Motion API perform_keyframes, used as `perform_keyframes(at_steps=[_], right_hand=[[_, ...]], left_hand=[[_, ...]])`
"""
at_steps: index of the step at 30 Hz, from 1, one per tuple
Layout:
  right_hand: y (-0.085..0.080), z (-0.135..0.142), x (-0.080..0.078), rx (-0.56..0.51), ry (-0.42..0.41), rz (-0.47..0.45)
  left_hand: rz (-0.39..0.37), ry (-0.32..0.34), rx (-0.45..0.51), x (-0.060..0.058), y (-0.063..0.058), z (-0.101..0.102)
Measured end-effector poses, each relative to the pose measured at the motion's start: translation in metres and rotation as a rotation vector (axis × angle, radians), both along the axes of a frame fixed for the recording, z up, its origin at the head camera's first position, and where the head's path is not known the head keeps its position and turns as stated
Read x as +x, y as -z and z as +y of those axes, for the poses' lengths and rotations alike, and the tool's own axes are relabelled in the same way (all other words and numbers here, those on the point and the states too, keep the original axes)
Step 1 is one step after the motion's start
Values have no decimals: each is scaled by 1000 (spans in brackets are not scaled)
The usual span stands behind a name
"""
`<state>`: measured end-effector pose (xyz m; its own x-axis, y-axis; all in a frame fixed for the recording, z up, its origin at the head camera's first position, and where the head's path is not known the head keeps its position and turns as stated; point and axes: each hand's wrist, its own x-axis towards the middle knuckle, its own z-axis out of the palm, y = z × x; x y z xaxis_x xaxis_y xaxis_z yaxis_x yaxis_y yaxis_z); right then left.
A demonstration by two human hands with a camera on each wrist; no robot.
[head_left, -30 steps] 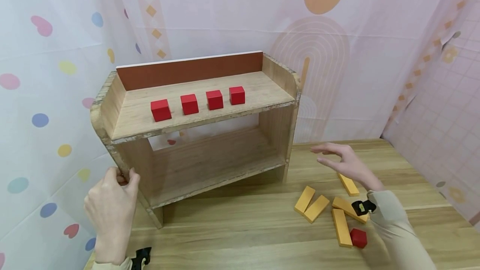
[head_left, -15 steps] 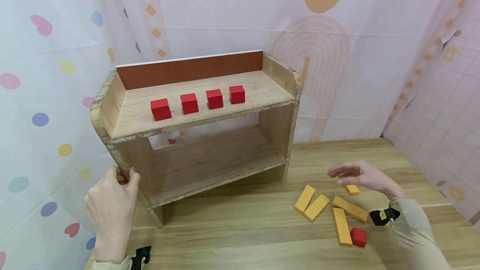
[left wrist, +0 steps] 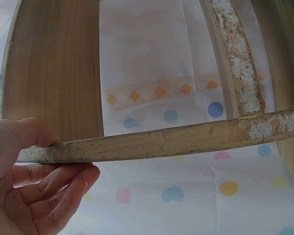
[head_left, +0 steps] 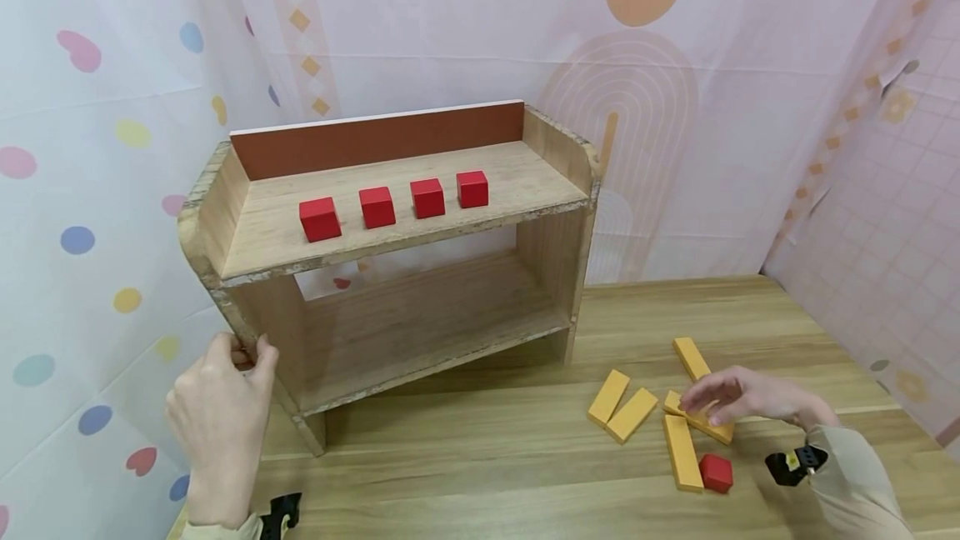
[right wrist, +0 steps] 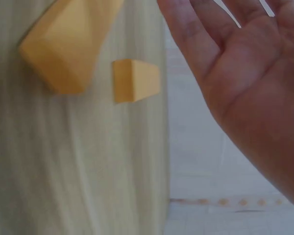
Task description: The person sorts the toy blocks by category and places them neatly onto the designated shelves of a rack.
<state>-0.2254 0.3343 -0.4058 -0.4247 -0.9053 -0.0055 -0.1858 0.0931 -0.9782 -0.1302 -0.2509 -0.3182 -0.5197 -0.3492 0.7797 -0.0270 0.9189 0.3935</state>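
My left hand [head_left: 221, 423] pinches the front edge of the left side panel of a small wooden shelf [head_left: 408, 244]. In the left wrist view the thumb lies on one face of that panel [left wrist: 161, 141] and the fingers on the other. Several red cubes [head_left: 377, 207] stand in a row on the top board. At the right, my right hand [head_left: 761, 397] hovers over loose yellow blocks [head_left: 682, 452], its fingers loosely bent around nothing. One more red cube [head_left: 716, 473] lies on the table, touching a yellow block's end. The right wrist view is blurred.
Two yellow blocks [head_left: 621, 407] lie in a V shape to the right of the shelf, and another yellow block [head_left: 691, 357] lies farther back. A patterned cloth [head_left: 450, 23] hangs behind the wooden table [head_left: 480, 482] and along both sides.
My right hand has moved right and toward me, from beside the shelf to over the yellow blocks, uncovering the farther block. My left hand keeps its grip on the shelf.
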Motion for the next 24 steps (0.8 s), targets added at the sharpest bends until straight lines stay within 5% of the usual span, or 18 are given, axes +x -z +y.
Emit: perform_keyframes(at_steps=[11, 24], right_hand=[[15, 11, 16, 130, -42, -268], [26, 6, 17, 139, -81, -215]], left_hand=[[-2, -2, 7, -1, 0, -1], [1, -5, 11, 0, 0, 1]])
